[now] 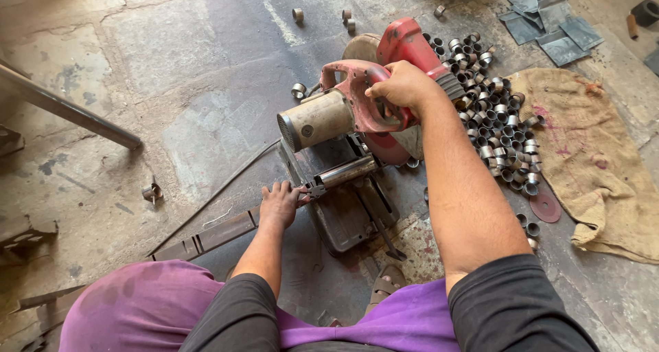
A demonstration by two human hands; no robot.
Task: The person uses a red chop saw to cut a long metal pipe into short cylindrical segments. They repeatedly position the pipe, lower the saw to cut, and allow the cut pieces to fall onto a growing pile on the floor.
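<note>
We see the right hand (pixel 405 85) closed around the red handle of a chop saw (pixel 357 111), which stands on the concrete floor (pixel 171 63) in front of the seated person. The saw's dusty cylindrical motor housing points to the left, and its red blade guard rises behind the hand. The left hand (pixel 278 204) lies lower down, its fingers curled over the end of a long flat metal bar (pixel 206 236) where it meets the saw's vise; we cannot tell how tightly it grips. A short steel tube (pixel 347 171) lies clamped in that vise, just beside the left hand's fingertips and under the motor. To the right of the saw a heap of cut metal rings (pixel 501 129) spreads over the floor, touching the edge of a burlap sack (pixel 590 160). A worn red cutting disc (pixel 546 206) lies flat between the heap and the sack. A few stray rings lie well apart near the top, and a long steel pipe (pixel 68 108) runs in from the left edge
</note>
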